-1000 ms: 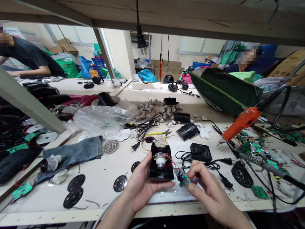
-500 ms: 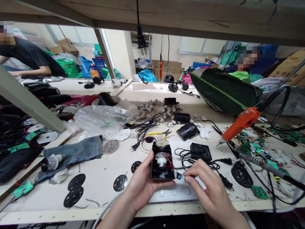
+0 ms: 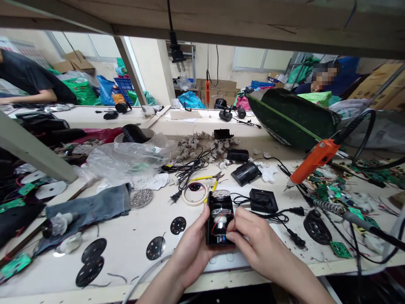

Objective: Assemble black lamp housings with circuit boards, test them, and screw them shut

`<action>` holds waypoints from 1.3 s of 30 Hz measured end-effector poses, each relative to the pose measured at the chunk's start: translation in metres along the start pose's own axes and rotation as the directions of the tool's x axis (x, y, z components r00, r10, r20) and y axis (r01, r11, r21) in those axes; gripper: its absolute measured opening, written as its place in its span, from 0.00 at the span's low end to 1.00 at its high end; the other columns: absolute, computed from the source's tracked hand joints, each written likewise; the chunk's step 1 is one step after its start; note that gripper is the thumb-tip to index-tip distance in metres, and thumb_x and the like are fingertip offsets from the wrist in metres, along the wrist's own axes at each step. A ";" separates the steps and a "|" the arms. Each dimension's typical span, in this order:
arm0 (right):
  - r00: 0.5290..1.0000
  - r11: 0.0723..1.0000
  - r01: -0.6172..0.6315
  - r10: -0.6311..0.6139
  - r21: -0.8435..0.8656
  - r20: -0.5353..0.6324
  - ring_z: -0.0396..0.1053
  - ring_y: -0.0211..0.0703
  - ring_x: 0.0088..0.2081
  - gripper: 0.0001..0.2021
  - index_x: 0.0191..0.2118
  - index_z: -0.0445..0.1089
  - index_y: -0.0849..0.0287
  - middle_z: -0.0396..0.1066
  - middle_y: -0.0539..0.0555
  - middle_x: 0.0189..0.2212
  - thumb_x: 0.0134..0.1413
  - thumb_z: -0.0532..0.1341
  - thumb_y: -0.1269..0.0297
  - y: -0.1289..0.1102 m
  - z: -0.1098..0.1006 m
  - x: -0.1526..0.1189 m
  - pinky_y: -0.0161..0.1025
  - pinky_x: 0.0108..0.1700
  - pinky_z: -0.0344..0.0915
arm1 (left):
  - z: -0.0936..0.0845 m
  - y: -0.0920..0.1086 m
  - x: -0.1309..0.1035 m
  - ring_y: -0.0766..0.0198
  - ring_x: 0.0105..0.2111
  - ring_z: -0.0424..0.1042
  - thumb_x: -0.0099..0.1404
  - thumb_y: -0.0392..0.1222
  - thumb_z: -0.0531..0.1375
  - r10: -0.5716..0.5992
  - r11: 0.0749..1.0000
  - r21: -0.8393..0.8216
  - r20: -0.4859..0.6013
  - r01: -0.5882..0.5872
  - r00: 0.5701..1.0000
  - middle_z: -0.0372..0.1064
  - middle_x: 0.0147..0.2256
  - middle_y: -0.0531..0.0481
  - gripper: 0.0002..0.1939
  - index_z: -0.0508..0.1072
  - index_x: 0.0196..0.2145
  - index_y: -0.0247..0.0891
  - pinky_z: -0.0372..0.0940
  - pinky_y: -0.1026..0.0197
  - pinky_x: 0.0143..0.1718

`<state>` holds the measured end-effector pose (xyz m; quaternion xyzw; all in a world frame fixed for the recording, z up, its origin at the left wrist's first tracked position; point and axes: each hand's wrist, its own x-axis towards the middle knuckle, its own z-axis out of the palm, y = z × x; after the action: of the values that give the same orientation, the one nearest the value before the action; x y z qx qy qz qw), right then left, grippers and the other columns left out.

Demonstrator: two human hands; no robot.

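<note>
A black housing (image 3: 211,228) with a white and silver motor-like part (image 3: 220,219) and red wires inside is held near the table's front edge. My left hand (image 3: 193,242) wraps its left side and underside. At the lower right of its opening, the fingertips of my right hand (image 3: 256,236) are pinched at a small part with a bit of blue (image 3: 223,238), mostly hidden by the fingers. A round disc dotted with beads (image 3: 220,194) sits at the housing's top end.
Yellow-handled cutters (image 3: 215,182) and a tape roll (image 3: 186,195) lie behind the housing. An orange electric screwdriver (image 3: 313,162) and a soldering iron (image 3: 363,223) are at right. Black discs (image 3: 89,270) lie at left. A person in dark clothes (image 3: 34,78) is at far left.
My right hand has moved left and brought the small blue part from beside the housing into its lower end. The view has shifted slightly.
</note>
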<state>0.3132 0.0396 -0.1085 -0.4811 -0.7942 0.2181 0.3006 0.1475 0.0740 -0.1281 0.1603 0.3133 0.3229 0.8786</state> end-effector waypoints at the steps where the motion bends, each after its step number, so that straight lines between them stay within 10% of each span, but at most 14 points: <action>1: 1.000 1.000 -0.010 0.010 -0.005 0.021 0.65 0.41 0.34 0.09 0.33 0.67 0.60 0.64 0.53 0.33 0.60 0.53 0.77 0.000 0.000 0.001 0.37 0.35 0.62 | -0.001 0.000 0.000 0.54 0.44 0.72 0.70 0.56 0.49 0.006 1.000 -0.011 0.028 -0.006 1.000 0.74 0.43 0.41 0.24 0.73 0.48 0.34 0.65 0.51 0.48; 6: 0.995 0.998 -0.063 0.064 -0.012 0.075 0.66 0.40 0.34 0.09 0.33 0.68 0.60 0.64 0.51 0.33 0.58 0.55 0.79 -0.001 -0.001 0.005 0.36 0.37 0.63 | -0.008 -0.001 0.000 0.50 0.49 0.68 0.64 0.58 0.58 0.065 0.998 -0.031 0.134 -0.062 0.989 0.72 0.46 0.41 0.25 0.72 0.50 0.38 0.63 0.49 0.51; 12: 0.995 0.998 -0.029 0.034 -0.048 0.089 0.65 0.39 0.33 0.10 0.30 0.66 0.60 0.64 0.50 0.31 0.56 0.55 0.80 -0.005 -0.004 0.010 0.34 0.35 0.61 | -0.009 -0.002 -0.005 0.51 0.50 0.67 0.50 0.29 0.66 0.120 0.984 0.115 0.113 -0.133 0.986 0.72 0.45 0.45 0.30 0.71 0.52 0.40 0.60 0.51 0.54; 26: 0.997 0.996 -0.044 0.048 -0.077 0.059 0.64 0.41 0.35 0.09 0.33 0.65 0.58 0.62 0.52 0.34 0.57 0.53 0.78 -0.003 0.012 0.007 0.36 0.34 0.59 | -0.008 -0.007 -0.001 0.60 0.39 0.66 0.44 0.28 0.61 0.194 0.969 0.160 -0.003 -0.191 0.981 0.72 0.36 0.49 0.25 0.75 0.42 0.39 0.64 0.56 0.45; 39: 0.987 0.959 -0.105 0.132 0.264 -0.089 0.64 0.44 0.47 0.08 0.43 0.63 0.56 0.65 0.53 0.42 0.58 0.57 0.70 0.015 0.015 0.001 0.41 0.50 0.60 | -0.005 -0.001 -0.005 0.57 0.37 0.71 0.46 0.29 0.61 0.307 0.951 0.109 -0.224 -0.289 0.925 0.75 0.35 0.44 0.17 0.76 0.37 0.33 0.70 0.53 0.41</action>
<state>0.3117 0.0467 -0.1289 -0.4954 -0.7117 0.3116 0.3886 0.1418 0.0704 -0.1296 0.1985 0.3999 0.4578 0.7689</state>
